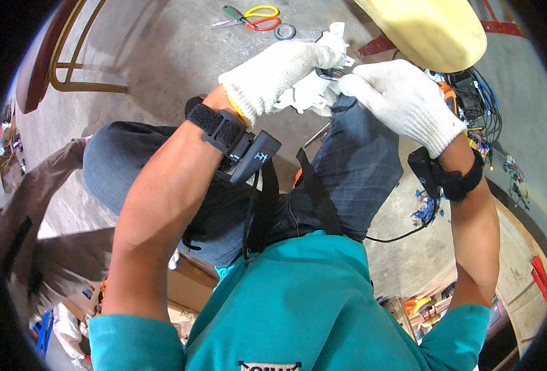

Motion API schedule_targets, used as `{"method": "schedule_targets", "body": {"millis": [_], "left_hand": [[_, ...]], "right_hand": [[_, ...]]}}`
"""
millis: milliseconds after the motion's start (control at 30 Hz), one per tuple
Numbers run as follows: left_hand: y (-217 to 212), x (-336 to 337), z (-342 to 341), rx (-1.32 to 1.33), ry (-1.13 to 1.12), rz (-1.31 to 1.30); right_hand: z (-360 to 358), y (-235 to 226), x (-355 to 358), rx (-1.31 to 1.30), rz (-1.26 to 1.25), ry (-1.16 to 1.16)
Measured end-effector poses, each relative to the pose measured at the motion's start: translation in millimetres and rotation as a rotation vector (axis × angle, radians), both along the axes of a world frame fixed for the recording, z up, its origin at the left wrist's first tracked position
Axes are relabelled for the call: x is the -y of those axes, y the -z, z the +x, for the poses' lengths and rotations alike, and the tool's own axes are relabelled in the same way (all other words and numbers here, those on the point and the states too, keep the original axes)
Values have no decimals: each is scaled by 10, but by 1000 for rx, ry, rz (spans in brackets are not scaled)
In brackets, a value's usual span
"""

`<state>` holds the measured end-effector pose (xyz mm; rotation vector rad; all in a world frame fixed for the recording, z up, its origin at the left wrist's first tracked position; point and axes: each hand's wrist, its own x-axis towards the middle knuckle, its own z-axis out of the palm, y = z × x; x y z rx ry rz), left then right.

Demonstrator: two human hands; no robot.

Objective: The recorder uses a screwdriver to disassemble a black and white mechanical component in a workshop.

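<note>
My left hand point(270, 73), in a white knit glove, is closed on a white moulded plastic part point(309, 93) with tabs and an irregular outline. The part is held above my knees, and some of it is hidden behind the glove. My right hand point(403, 99), gloved the same way, meets the part's right side with its fingers drawn together. A small dark, shiny piece point(329, 76) shows at those fingertips, too small to name. Beyond my left hand, scissors point(258, 18) with red and yellow handles lie on the floor.
A roll of tape point(284, 31) lies beside the scissors. At the upper right is a yellow rounded object point(434, 31), with bundled cables point(487, 102) below it. Loose connectors point(426, 207) are scattered to my right. A metal-framed chair point(69, 68) stands at the left.
</note>
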<state>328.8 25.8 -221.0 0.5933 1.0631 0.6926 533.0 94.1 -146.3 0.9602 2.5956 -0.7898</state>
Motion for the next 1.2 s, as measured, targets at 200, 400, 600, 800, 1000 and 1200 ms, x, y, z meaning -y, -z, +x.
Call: {"method": "schedule_targets", "body": {"millis": [200, 400, 600, 800, 1000, 1200], "left_hand": [[123, 9, 25, 40, -67, 53], [209, -27, 46, -5, -109, 78], [345, -86, 51, 92, -219, 31], [318, -120, 32, -26, -126, -13], [163, -74, 28, 51, -192, 36], [96, -144, 31, 379, -219, 4]], "right_hand": [[37, 113, 26, -34, 65, -16], [21, 175, 54, 9, 126, -52], [83, 373, 55, -177, 422, -287], [57, 399, 69, -203, 448, -271], [-22, 230, -23, -212, 290, -279], [110, 65, 0, -267, -201, 256]]}}
